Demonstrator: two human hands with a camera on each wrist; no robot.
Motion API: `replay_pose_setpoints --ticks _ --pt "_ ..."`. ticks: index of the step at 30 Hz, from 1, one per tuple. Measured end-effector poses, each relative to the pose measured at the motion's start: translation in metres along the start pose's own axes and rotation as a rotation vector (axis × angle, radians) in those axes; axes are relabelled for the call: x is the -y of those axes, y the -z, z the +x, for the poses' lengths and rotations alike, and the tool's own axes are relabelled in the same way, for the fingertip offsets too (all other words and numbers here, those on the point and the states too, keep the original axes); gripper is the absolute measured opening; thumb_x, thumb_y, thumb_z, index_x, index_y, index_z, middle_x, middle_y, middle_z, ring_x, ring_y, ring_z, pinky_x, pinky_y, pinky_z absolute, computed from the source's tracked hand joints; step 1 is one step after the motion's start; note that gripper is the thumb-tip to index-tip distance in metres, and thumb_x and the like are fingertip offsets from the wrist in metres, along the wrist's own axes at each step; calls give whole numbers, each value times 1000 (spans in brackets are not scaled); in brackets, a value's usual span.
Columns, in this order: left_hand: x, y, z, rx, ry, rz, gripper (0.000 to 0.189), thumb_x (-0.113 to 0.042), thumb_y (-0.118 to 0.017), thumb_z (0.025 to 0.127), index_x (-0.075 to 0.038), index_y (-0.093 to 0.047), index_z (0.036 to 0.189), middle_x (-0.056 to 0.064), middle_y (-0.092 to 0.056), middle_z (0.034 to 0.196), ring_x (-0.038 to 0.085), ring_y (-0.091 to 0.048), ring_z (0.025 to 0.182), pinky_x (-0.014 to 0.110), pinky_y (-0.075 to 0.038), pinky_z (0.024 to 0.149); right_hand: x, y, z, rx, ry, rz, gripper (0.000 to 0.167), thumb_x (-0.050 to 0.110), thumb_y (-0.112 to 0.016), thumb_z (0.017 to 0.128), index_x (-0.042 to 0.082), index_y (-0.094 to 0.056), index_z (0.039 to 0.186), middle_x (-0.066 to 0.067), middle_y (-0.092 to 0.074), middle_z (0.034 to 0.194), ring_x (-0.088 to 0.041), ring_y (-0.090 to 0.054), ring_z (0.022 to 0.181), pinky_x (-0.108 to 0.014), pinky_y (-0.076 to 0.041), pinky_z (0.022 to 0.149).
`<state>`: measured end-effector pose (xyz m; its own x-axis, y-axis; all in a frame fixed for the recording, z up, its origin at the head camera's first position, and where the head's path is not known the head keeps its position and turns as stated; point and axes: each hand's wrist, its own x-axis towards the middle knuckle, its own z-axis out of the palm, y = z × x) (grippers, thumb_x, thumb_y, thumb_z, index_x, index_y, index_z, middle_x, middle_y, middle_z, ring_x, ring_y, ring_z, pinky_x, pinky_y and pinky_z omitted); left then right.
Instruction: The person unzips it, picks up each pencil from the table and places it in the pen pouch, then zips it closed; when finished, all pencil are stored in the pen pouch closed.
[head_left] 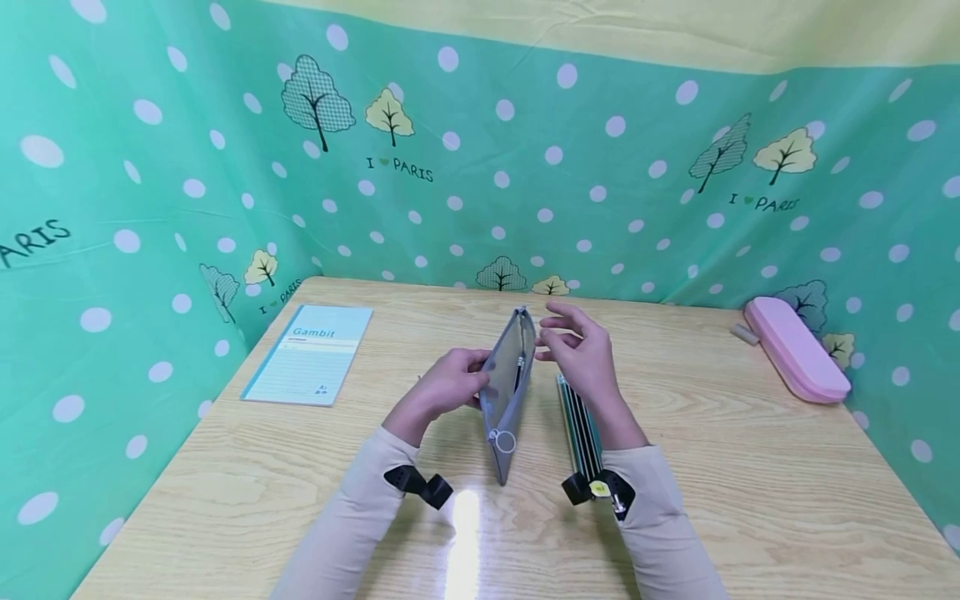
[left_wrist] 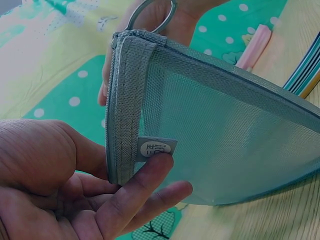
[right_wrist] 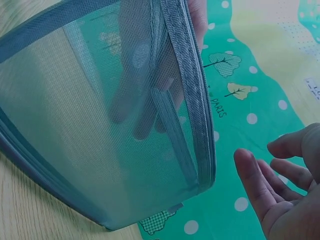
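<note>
Left hand [head_left: 450, 382] pinches a grey pouch [head_left: 498, 390]

The pouch is between the two hands, over the table [head_left: 750, 500]. The left hand's thumb and fingers are clamped on its left side. The right hand [head_left: 581, 350], just right of the pouch, holds nothing, thumb and fingers apart. The left wrist view shows a little tag [left_wrist: 156, 148] with writing that I can't see in the head view. Right of the pouch, the right arm [head_left: 656, 508] hides part of a striped bundle [head_left: 582, 427]. A dark strip [head_left: 519, 373] inside the pouch is hard to make out.
</note>
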<state>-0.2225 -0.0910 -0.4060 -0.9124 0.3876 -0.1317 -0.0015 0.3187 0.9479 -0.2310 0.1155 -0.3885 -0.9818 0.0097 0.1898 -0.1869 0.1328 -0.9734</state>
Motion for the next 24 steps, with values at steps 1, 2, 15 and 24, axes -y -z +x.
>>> replay_pose_setpoints --ticks 1,2,15,24 --pt "0 0 0 2 -3 -2 50 6 -45 97 14 -47 146 32 -62 134 38 -73 100 38 -67 77 0 0 0 1 -2 -3 42 -2 -58 100 0 -58 142 -26 -64 123 -12 -72 85 -28 -66 77" --pt "0 0 0 2 -5 -4 50 6 -45 97 14 -47 146 32 -62 134 39 -73 101 38 -67 77 0 1 0 1 -4 -7 41 -1 -58 100 -1 -59 141 -25 -65 122 -12 -72 85 -28 -66 77" --pt "-2 -1 1 -11 7 -7 50 5 -45 97 12 -48 147 30 -62 136 34 -73 101 37 -67 78 1 2 1 12 24 -23 32 1 -57 102 -5 -63 133 -29 -66 115 -8 -71 79 -27 -66 75" --pt "-1 -3 0 -20 19 -25 50 6 -46 97 13 -46 147 31 -60 138 37 -72 101 37 -67 77 -1 2 -1 12 19 -33 30 4 -59 102 -5 -64 131 -24 -68 113 -10 -72 80 -27 -66 75"
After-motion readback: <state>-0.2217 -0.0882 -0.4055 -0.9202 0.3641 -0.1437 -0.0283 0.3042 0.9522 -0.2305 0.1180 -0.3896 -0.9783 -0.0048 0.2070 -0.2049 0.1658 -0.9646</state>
